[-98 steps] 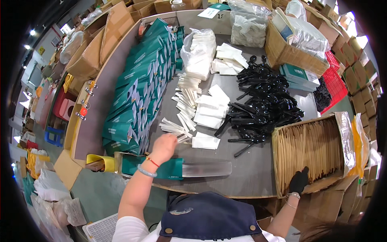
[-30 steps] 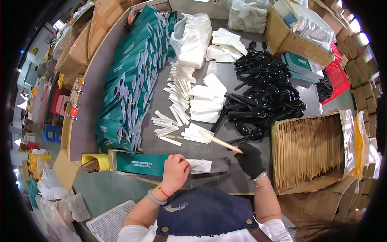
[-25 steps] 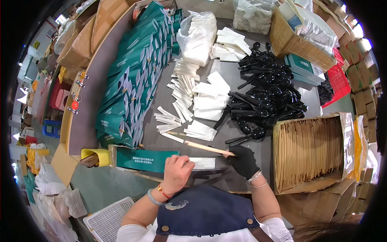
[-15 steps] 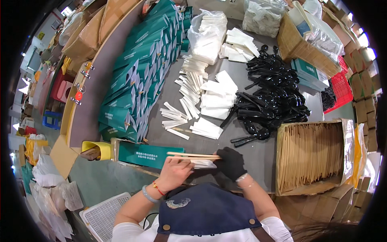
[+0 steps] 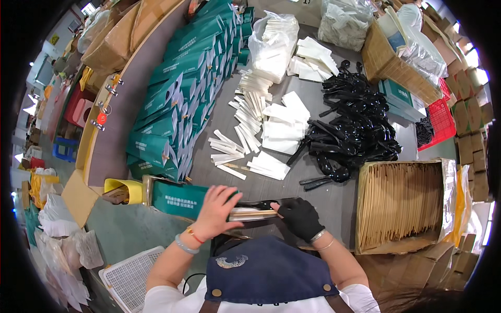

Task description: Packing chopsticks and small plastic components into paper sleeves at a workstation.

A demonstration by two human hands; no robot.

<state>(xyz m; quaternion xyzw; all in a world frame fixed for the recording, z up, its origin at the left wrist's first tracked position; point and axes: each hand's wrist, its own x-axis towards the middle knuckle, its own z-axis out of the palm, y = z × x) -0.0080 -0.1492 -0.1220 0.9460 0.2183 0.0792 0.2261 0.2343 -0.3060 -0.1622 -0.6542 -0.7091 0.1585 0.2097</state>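
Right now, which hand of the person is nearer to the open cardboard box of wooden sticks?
Right: the gloved right hand is left of the cardboard box, apart from it. The left hand is farther left, by the right end of a green packet.

Wooden chopsticks (image 5: 255,213), glossy plastic spoons (image 5: 357,130)

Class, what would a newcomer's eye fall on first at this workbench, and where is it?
Probably the long spread of green sleeves along the left side of the table. Next, the glossy heap of black spoons right of centre, with a carton packed with wooden sticks below it. At the near edge, the bare left hand lies across a green sleeve and the black-gloved right hand touches thin sticks.
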